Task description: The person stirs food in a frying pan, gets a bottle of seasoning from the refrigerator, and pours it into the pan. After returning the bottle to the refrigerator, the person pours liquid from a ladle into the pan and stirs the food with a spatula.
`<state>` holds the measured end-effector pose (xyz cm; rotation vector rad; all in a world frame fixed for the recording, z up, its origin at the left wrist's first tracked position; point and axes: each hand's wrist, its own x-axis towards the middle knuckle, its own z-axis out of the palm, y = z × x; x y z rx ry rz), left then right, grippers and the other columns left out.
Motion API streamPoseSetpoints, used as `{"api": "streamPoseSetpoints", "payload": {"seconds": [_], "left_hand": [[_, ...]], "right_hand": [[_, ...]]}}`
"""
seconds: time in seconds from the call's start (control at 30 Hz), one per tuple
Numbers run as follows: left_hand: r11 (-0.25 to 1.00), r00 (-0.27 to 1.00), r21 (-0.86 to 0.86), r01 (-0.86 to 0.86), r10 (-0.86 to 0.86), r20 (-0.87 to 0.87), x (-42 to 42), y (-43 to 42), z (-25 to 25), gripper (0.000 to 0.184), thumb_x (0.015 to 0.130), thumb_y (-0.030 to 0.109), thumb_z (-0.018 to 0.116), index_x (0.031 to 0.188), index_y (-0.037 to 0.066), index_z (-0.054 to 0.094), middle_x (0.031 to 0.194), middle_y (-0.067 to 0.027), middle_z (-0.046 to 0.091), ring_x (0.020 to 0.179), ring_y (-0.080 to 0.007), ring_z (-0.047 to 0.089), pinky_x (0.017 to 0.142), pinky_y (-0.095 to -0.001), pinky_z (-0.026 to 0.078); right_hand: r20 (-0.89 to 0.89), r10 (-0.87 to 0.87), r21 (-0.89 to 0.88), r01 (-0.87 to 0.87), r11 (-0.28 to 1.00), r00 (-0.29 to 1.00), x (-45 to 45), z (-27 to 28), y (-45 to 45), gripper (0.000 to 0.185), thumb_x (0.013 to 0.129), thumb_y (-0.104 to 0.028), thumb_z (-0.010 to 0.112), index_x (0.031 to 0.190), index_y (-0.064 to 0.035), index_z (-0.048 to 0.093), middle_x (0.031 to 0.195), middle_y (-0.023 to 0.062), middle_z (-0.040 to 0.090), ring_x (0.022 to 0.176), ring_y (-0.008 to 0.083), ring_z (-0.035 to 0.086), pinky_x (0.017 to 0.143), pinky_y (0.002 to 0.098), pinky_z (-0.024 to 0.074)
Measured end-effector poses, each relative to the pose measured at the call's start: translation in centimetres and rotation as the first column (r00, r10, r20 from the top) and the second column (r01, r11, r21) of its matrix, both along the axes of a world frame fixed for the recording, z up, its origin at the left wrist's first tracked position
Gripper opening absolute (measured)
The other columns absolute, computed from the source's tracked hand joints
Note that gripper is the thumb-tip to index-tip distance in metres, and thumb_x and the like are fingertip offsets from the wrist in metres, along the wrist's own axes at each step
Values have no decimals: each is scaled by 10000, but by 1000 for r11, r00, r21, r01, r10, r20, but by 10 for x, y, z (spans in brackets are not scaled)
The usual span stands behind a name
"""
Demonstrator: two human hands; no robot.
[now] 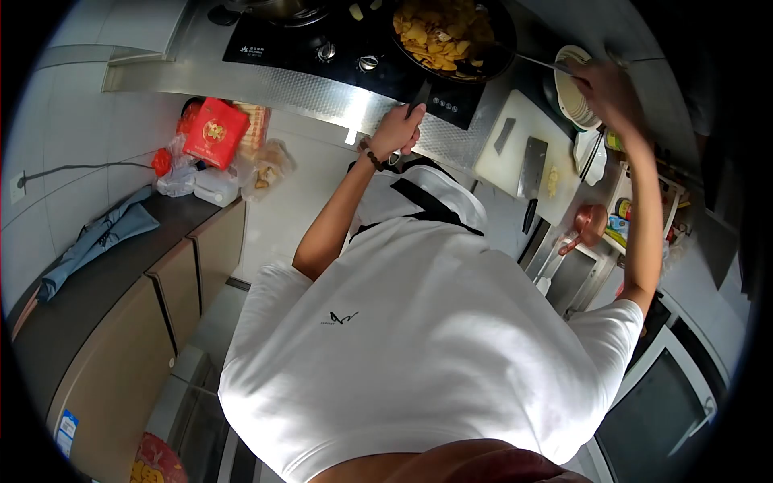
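My left hand (pixel 398 129) is closed around the black handle (pixel 420 95) of a frying pan (pixel 409 61) on the cooktop. Sliced yellow-brown food, resembling potato, (pixel 439 36) fills the pan. My right hand (pixel 608 92), smeared by motion, grips a long-handled cooking utensil (pixel 535 61). Its thin metal shaft reaches over the pan's right rim, and its head cannot be made out among the food. Beneath the right hand stands a ribbed pale bowl (pixel 573 97).
A white cutting board (pixel 503 165) carries a cleaver (pixel 531 167) and chopped pale bits (pixel 552 180). Black chopsticks (pixel 593 153) rest on a white dish. Another pot (pixel 282 10) occupies the cooktop's left. A copper-coloured pan (pixel 590 224) is at right; a red box (pixel 216 131) sits on the left counter.
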<state>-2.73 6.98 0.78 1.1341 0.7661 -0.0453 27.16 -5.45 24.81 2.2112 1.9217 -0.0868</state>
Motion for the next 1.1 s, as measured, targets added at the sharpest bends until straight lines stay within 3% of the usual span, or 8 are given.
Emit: {"api": "streamPoseSetpoints", "payload": {"seconds": [0.23,0.27,0.4,0.53,0.67,0.77,0.9,1.1], "left_hand": [[1000,1000,5,6,-6,-1,1,0,-2,393,1013,395,485,810,59,493,557,-21,498,351,-98,415,346,-254,335],[1000,1000,5,6,-6,4,2,0,0,393,1013,395,485,810,59,493,557,-21,498,351,-98,415,346,-254,335],[1000,1000,24,4,-4,-9,2,1,0,397,1010,388,488,804,49,487,561,-28,508,356,-106,428,348,-265,348],[1000,1000,12,-3,3,-2,1,0,-3,399,1011,376,490,801,36,486,562,-36,519,361,-114,444,349,-274,362],[1000,1000,3,-7,7,5,2,-3,-9,388,1007,404,493,850,49,501,585,-20,501,362,-99,422,345,-253,336],[999,1000,-27,-25,25,3,2,-5,-4,401,1008,382,501,822,27,499,566,-33,519,371,-113,458,351,-270,365],[991,999,-129,-34,38,23,1,-9,2,386,1006,412,499,861,54,502,593,-26,513,395,-97,449,362,-250,355],[946,998,-320,-44,57,32,-2,-11,6,384,999,457,507,891,89,489,623,-28,503,420,-70,411,370,-224,327]], "right_hand": [[-74,76,-51,-80,996,994,6,-4,19,216,844,-73,643,1050,-42,700,886,198,674,806,372,653,745,445,524],[-123,65,-15,-67,998,990,1,-18,20,145,829,-61,654,964,-15,680,838,212,655,792,388,638,705,464,502],[-236,-50,85,72,994,970,-18,-49,19,99,824,-71,647,884,6,633,758,225,612,766,415,608,673,501,450],[-162,30,173,-2,985,986,-13,-27,9,126,825,-65,640,926,6,663,803,220,633,777,409,610,684,483,461],[-151,-181,-108,166,980,972,-21,20,16,275,847,-80,675,1113,-12,692,914,227,672,873,384,653,768,405,513],[-272,-106,-74,89,993,956,-3,1,16,275,841,-85,684,1103,-1,692,933,245,667,864,377,656,764,404,511],[-384,-121,-5,129,992,915,-3,-56,17,288,832,-93,697,1104,0,690,906,247,665,838,378,663,747,402,518],[-356,-307,177,387,905,882,-71,-86,15,243,864,-105,654,1085,-10,693,746,266,625,714,415,652,657,445,524]]}}
